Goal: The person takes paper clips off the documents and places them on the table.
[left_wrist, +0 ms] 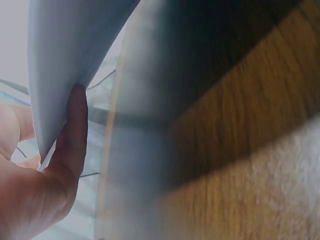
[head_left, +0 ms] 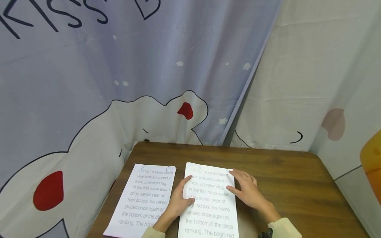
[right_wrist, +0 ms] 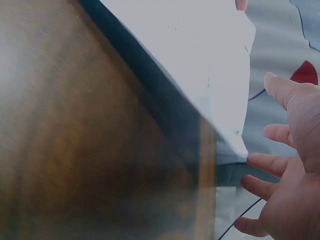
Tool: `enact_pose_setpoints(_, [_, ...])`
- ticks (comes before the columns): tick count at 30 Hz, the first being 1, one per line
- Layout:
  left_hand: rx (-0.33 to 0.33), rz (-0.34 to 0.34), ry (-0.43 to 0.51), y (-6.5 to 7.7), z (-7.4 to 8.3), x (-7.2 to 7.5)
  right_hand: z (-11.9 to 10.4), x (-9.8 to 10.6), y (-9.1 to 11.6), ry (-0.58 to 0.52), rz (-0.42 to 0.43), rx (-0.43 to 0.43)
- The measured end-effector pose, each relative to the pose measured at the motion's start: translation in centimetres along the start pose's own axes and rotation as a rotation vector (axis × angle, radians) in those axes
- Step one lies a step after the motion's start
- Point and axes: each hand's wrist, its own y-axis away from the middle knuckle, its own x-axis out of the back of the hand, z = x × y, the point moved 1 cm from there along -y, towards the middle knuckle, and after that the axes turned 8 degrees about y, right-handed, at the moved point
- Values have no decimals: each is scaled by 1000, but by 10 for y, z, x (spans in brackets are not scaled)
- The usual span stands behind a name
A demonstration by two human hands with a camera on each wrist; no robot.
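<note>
A clipped stack of printed sheets (head_left: 209,211) is held tilted over the table in the head view, its large text facing up. My left hand (head_left: 177,200) grips its left edge, thumb on the printed face; in the left wrist view, fingers (left_wrist: 76,115) lie along the other side of the sheets (left_wrist: 65,50). At the upper right edge, my right hand (head_left: 248,190) has its fingers spread, with fingertips right at the corner. The right wrist view shows that hand (right_wrist: 300,155) with one fingertip at the paper's corner. Paper clips (head_left: 200,167) sit along the top edge.
A second clipped stack (head_left: 146,195) with the same text lies on the table at the left, partly behind my left forearm. The brown wooden table (head_left: 297,188) has rounded far corners. Printed curtains (head_left: 166,66) hang right behind it.
</note>
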Motion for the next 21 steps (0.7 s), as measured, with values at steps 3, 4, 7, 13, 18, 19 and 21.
enact_pose_setpoints(3, [-6, -25, 45, 2, 4, -1, 5, 3, -9, -19, 21, -21])
enact_pose_setpoints(4, [-4, -31, 62, 3, 5, -2, 7, 5, -13, -41, 27, -28])
enact_pose_setpoints(7, [-11, -55, 120, 4, 12, -3, 13, 8, -24, -163, 44, -54])
enact_pose_setpoints(13, [-16, -75, 206, 7, 19, -4, 20, 11, -43, -435, 44, -117])
enact_pose_setpoints(18, [-12, -65, 220, 10, 19, -3, 20, 10, -51, -548, 33, -121])
enact_pose_setpoints(19, [-10, -63, 221, 10, 19, -2, 19, 10, -51, -560, 30, -113])
enact_pose_setpoints(21, [-10, -61, 227, 10, 19, -1, 20, 9, -53, -578, 22, -106])
